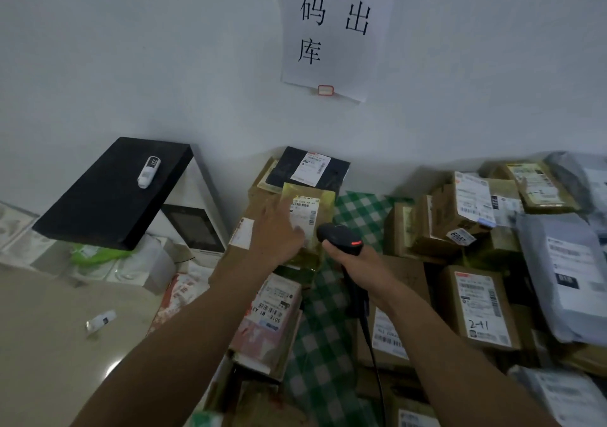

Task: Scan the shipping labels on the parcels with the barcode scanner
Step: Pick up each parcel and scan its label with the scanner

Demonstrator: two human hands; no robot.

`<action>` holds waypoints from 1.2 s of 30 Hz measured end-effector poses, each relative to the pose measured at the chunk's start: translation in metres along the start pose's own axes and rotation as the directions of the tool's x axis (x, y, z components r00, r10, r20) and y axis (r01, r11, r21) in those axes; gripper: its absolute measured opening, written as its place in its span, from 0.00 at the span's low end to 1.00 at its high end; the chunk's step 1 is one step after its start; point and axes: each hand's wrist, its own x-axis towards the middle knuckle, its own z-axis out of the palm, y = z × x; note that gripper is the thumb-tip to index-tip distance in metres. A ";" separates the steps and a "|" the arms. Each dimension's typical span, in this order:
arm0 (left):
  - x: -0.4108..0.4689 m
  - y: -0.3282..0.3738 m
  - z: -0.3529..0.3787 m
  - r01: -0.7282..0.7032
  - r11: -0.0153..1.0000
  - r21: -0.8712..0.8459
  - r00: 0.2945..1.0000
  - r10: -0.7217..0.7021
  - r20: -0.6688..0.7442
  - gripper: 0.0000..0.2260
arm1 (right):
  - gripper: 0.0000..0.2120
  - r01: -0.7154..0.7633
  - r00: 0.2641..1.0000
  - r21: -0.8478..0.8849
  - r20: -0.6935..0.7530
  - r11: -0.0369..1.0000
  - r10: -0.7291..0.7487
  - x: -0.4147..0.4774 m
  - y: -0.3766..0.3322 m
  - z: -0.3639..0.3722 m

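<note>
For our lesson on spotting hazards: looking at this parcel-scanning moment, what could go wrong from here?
The left hand lies over part of the shipping label on the yellow parcel, so the barcode scanner may misread. Its cable trails over stacked parcels and might snag one.

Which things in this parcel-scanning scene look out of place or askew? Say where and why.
A small white plastic tube lies on its side, alone on the beige surface at lower left, away from the parcels. The flat black slab looks tilted on the white machine, overhanging its left side.
</note>
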 end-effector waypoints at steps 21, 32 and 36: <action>-0.031 0.030 0.013 0.124 0.960 0.251 0.974 -0.166 0.154 0.53 | 0.17 0.033 0.992 0.116 -0.125 0.993 -0.018 -0.093 0.025 -0.060; -0.128 0.055 0.120 0.253 0.882 -0.397 0.908 -0.075 0.412 0.39 | 0.22 -0.117 0.967 0.128 -0.211 0.985 0.142 -0.125 0.075 -0.093; -0.146 0.044 0.143 0.613 0.648 -0.452 0.728 -0.242 0.641 0.49 | 0.23 -0.201 0.946 0.033 -0.253 0.979 0.203 -0.129 0.092 -0.095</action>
